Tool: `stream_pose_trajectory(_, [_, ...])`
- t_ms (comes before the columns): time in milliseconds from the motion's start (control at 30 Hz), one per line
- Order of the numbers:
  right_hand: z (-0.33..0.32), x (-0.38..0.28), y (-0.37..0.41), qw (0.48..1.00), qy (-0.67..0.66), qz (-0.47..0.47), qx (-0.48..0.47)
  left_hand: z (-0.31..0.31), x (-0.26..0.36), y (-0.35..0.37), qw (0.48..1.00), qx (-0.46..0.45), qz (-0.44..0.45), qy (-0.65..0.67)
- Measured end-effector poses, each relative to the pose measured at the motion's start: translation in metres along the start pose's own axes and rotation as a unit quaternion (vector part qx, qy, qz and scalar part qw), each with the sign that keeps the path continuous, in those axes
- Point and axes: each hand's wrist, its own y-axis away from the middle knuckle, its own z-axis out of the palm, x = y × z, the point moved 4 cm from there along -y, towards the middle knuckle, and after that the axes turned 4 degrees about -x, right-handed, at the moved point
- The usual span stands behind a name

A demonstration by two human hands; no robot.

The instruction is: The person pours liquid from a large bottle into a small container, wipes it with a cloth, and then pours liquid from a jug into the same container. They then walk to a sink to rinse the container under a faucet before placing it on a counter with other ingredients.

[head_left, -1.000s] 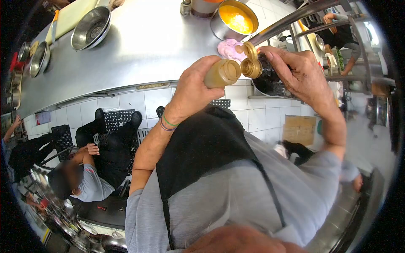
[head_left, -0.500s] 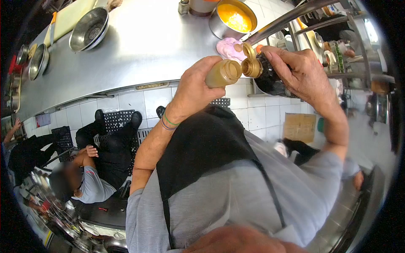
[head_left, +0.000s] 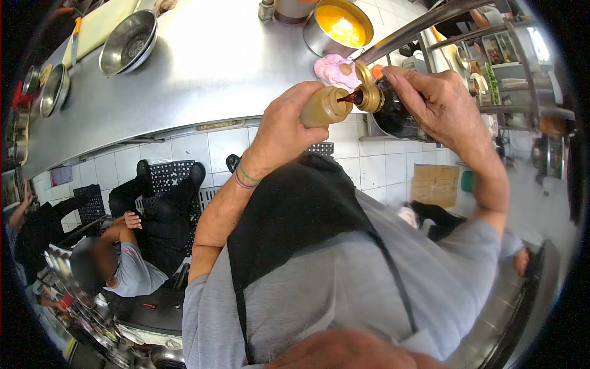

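My left hand (head_left: pixel 287 118) is wrapped round a translucent, yellowish squeeze bottle (head_left: pixel 319 111) with its mouth uncovered. In my right hand (head_left: pixel 439 104) is a dark bottle (head_left: pixel 396 114) with a gold flip cap (head_left: pixel 370 97), tipped toward the left. A stream of dark brown liquid (head_left: pixel 350 98) runs from its spout into the mouth of the squeeze bottle. Both bottles are held in front of the counter's near edge. Just beyond them a crumpled pink cloth (head_left: pixel 337 71) lies on the counter, beside a metal pot (head_left: pixel 319 40) of orange liquid.
The steel counter (head_left: pixel 203 80) carries metal bowls (head_left: pixel 128 43), a knife (head_left: pixel 75 42) and a pale cutting board (head_left: pixel 101 27) at the left. A metal rack (head_left: pixel 516 67) stands at the right. Two other people (head_left: pixel 141 264) are at the lower left. Black mats (head_left: pixel 169 178) lie on the floor.
Dark liquid now flows from the dark bottle into the squeeze bottle; none was visible before. The dark bottle's spout has shifted slightly and tilts more. My left hand has hardly moved.
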Motion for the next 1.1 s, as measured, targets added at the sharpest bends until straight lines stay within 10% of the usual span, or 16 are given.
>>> stream_pose_trajectory(1100, [-0.025,-0.006,0.004,0.998,0.029,0.049,0.019,0.008,-0.009,-0.009,0.996,-0.013,-0.014,0.088])
